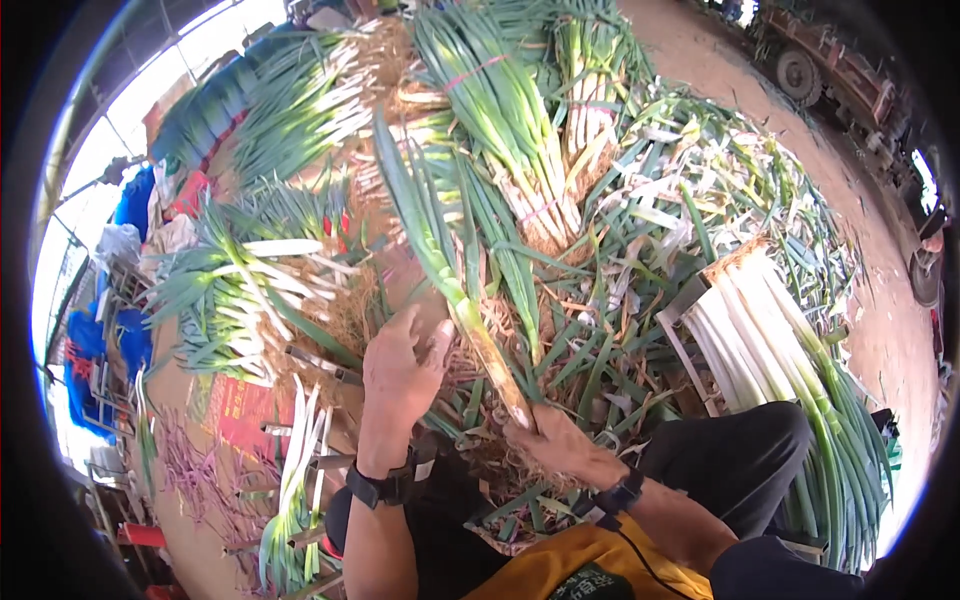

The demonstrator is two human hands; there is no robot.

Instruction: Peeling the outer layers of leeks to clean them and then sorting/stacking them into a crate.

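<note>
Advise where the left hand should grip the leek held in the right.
Probably the stem just below the leaves, from the left: the right hand grips the pale end, the slender leek slants up-left, and the left hand is beside it.

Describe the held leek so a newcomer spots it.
Start at the heap of trimmings right of centre. At its left edge, the right hand grips one slanting leek by its lower end. Unlike the white-stalked bundle at right, its lower stalk is brownish.
</note>
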